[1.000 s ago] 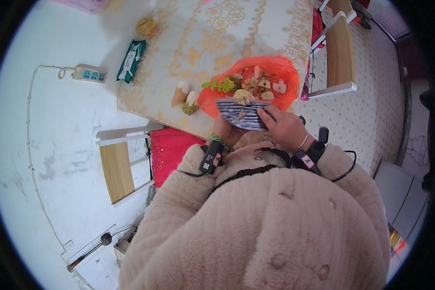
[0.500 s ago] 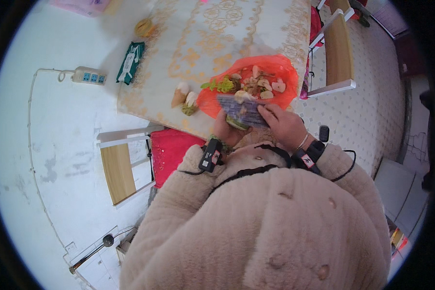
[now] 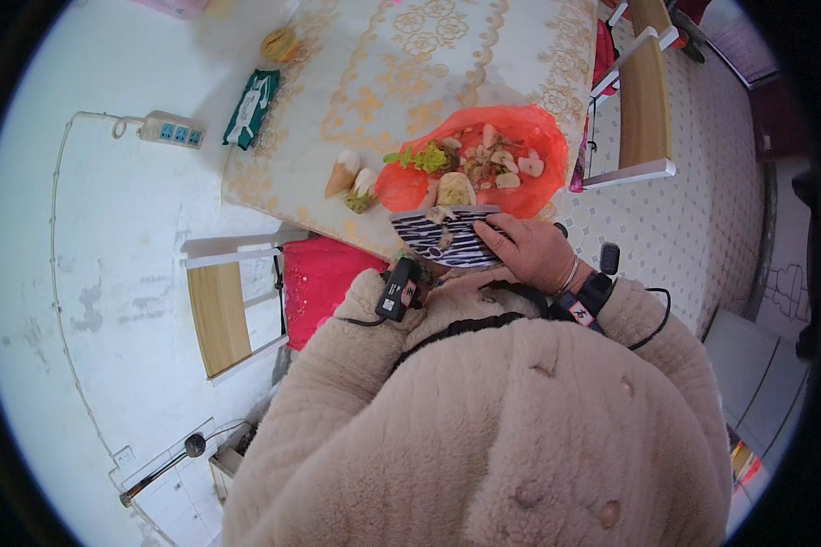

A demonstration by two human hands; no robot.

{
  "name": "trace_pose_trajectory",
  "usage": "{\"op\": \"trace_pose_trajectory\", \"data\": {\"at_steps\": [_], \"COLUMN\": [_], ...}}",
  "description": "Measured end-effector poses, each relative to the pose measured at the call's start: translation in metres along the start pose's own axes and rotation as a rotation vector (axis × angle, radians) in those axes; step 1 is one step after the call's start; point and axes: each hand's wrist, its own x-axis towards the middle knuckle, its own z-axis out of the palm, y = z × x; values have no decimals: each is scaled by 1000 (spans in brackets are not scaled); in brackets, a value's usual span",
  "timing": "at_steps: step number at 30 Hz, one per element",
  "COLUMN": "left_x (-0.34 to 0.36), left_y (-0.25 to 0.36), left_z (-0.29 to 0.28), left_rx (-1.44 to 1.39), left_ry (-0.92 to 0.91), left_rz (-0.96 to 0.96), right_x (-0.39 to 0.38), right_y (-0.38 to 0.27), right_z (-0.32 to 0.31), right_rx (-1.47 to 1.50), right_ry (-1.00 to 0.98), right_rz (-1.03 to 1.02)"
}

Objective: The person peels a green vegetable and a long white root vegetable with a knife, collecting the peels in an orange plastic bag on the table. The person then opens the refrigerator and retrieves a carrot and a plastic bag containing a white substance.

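Note:
My right hand (image 3: 529, 251) grips the right side of a flat navy-and-white striped piece (image 3: 438, 237), fingers pressed on its top; small pale debris lies on it. My left hand is mostly hidden under its left part. Just beyond, a red plastic bag (image 3: 543, 191) lies spread on the table, holding pale irregular pieces (image 3: 506, 180), brownish bits and a bright green leafy sprig (image 3: 426, 157). A larger cream lump (image 3: 456, 190) rests at its near side. Left of the bag are two cone-shaped white objects, one tan-based (image 3: 342, 173), one green-based (image 3: 363, 190).
The patterned table (image 3: 292, 201) holds a green soft packet (image 3: 251, 109) and a round yellow item (image 3: 278, 46). A wooden-backed chair with red cushion (image 3: 219, 319) stands left-front; more chairs (image 3: 643, 100) stand right. A power strip (image 3: 171, 130) is on the white left wall.
The striped piece has moved down and slightly left, toward me, with my right hand lowering alongside it. My left hand and the green round thing glimpsed under the piece are now covered.

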Motion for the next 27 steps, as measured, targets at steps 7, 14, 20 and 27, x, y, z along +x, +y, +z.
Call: {"op": "trace_pose_trajectory", "data": {"at_steps": [7,14,20,27], "left_x": [2,2,-3,1], "left_y": [-13,-8,-13,-10], "left_z": [6,13,31,45], "left_rx": [134,129,185,230], "left_ry": [265,242,275,345], "left_rz": [113,111,93,121], "right_x": [1,-4,-6,-9], "right_y": [12,9,22,22], "right_z": [0,3,14,7], "right_rx": [5,13,-52,60], "right_ry": [-68,-19,-151,-110], "right_rz": [264,171,384,537]}}
